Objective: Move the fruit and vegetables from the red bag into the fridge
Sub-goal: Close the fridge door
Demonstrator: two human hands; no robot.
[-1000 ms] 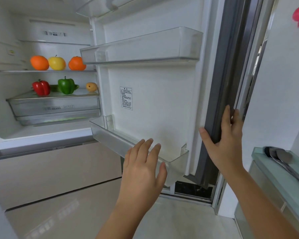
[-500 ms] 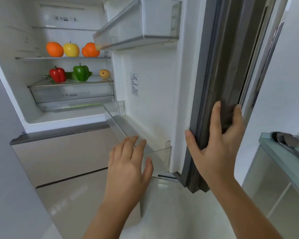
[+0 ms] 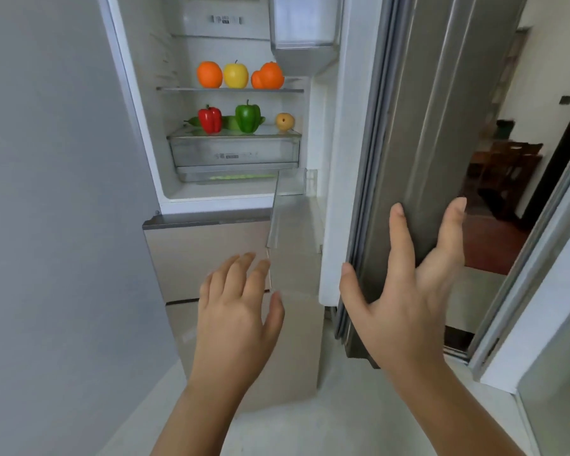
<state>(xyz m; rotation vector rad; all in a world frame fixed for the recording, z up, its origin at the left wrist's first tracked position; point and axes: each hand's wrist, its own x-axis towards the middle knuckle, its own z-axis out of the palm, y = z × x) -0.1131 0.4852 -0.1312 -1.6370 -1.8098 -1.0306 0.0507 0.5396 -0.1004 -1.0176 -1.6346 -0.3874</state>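
Head view: right hand (image 3: 405,304) spread, pressing fridge door (image 3: 441,110) edge, 4 o'clock; left hand (image 3: 237,319) spread, empty, 7 o'clock; red pepper (image 3: 210,119), green pepper (image 3: 248,118) shelved, 11 o'clock.

A home kitchen — an open fridge (image 3: 231,166) holding peppers and fruit, pale floor tiles (image 3: 343,422), wooden dining chairs (image 3: 504,166) beyond the doorway.

Top shelf (image 3: 178,89): 3 fruit (image 3: 235,75); lower shelf (image 3: 234,135): peppers (image 3: 247,118), pear (image 3: 284,121)

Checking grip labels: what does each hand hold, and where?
Nothing is gripped. The right hand lies straight-fingered against the fridge door at its lower free edge; the left hand is empty.
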